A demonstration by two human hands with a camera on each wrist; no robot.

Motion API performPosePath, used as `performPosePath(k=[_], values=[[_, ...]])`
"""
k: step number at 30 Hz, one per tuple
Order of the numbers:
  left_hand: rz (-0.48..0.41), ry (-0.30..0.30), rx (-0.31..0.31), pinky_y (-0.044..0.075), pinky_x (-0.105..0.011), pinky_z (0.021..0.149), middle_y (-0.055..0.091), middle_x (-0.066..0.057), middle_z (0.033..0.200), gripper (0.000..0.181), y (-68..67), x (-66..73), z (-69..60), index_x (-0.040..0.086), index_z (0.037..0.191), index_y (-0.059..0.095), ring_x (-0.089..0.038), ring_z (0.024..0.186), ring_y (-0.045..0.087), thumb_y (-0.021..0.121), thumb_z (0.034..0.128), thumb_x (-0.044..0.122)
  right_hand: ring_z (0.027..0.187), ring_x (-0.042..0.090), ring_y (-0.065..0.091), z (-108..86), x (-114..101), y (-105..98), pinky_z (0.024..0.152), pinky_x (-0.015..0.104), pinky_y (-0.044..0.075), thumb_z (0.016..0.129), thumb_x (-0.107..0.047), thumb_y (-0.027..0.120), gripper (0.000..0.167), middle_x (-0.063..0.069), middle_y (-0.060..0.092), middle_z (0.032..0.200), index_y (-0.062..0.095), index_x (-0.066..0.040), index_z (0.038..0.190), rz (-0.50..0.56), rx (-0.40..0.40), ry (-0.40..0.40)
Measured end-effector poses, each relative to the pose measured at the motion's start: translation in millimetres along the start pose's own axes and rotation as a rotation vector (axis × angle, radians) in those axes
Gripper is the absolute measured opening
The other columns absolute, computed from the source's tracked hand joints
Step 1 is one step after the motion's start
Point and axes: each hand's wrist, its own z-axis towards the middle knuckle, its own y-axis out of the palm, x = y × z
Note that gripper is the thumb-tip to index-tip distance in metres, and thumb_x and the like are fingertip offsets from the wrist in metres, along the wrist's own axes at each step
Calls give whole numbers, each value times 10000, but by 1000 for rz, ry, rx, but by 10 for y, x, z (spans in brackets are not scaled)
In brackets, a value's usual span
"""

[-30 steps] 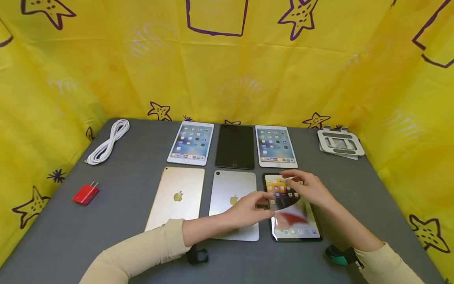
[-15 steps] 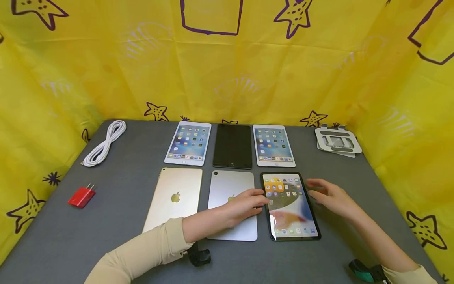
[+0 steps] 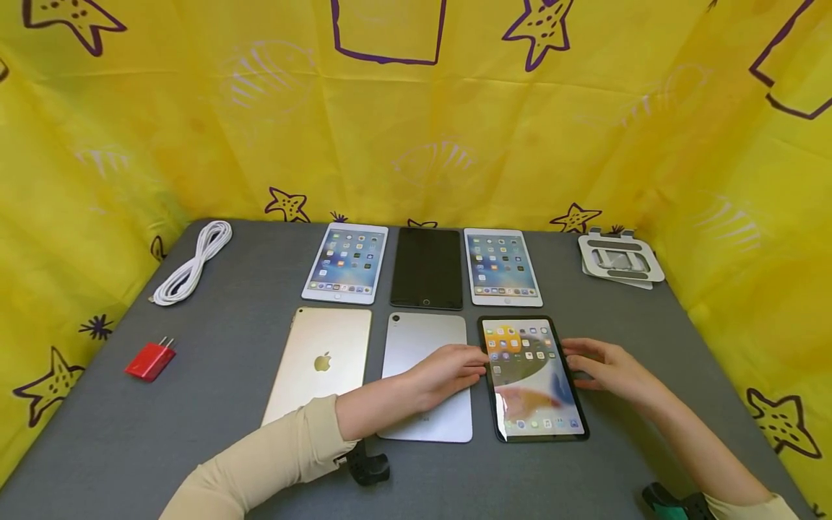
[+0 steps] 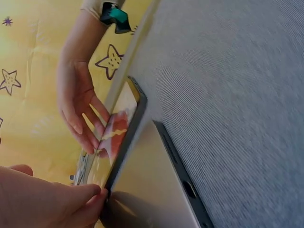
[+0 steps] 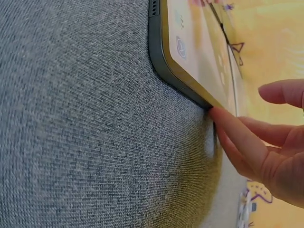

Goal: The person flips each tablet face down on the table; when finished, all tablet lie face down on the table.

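A black-framed tablet [image 3: 533, 390] lies screen up at the front right, its home screen lit. At its left edge are the fingertips of my left hand [image 3: 442, 375], which reaches over a silver tablet [image 3: 422, 422] lying back side up. My right hand [image 3: 614, 368] touches the opposite edge with its fingers fairly straight. In the right wrist view the fingertips [image 5: 223, 116] meet the side of the tablet's frame, with the thumb raised apart. The left wrist view has my left fingers [image 4: 92, 199] at the tablet's edge. Neither hand is curled round it.
A gold tablet [image 3: 318, 368] lies back up at the front left. Behind are two white tablets [image 3: 344, 263] with lit screens and a dark tablet [image 3: 426, 269] between them. A coiled white cable [image 3: 191, 263], red charger plug [image 3: 151, 361] and folded stand [image 3: 620, 258] lie at the sides.
My right hand has drawn back to the right from above the screen to the tablet's right edge. My left hand has moved slightly left to its left edge. The tablets stay put.
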Motion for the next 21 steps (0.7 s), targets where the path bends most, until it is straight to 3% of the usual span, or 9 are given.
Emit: performPosePath(k=[5,11,21], values=[[-83,-34,43,314,-429,1119,440,-263,1302,436,32,31,8,-136,1257,435,-359,1272,427,563,905,87,1211,416,503,11,-28,-1,840,423,553,1001,-128,536,529,367,365,1420,349,176,1392,21,-12,27],[-55,-56,81,312,-439,1116,427,-215,1238,492,53,71,16,-78,1246,411,-371,1214,458,599,856,156,1199,396,517,16,-54,25,832,418,557,999,-135,543,528,359,381,1414,361,164,1394,21,-5,29],[-21,-7,57,432,-391,1021,513,-103,1022,311,60,88,-9,-38,1144,499,-194,949,491,594,894,121,1183,387,533,40,-59,57,833,413,557,997,-136,549,519,354,401,1400,379,161,1387,37,-5,17]])
